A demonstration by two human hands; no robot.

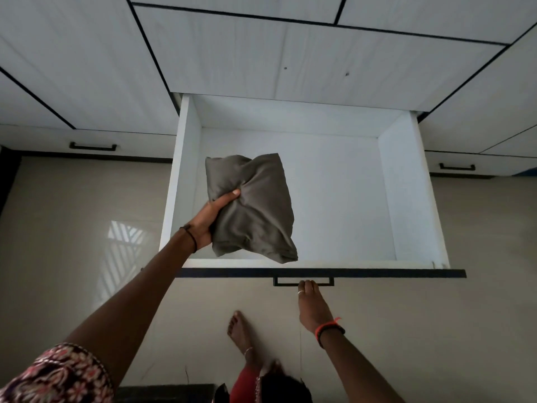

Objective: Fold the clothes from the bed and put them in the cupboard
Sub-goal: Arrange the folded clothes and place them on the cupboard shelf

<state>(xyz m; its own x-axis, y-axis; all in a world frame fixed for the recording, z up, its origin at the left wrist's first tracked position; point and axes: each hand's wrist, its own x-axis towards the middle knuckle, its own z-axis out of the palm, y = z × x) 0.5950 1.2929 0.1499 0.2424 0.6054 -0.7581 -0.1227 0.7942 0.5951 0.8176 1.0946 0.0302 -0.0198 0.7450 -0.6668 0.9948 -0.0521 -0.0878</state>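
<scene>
A folded grey-brown garment hangs over the open white drawer of the cupboard. My left hand grips the garment at its left side, thumb on top, above the drawer's left part. The drawer inside looks bare around the garment. My right hand reaches to the black handle on the drawer's front, with its fingers curled over the bar.
White cupboard fronts with black trim rise above the drawer. Shut drawers with black handles flank it at left and right. My bare foot stands on the beige tiled floor below.
</scene>
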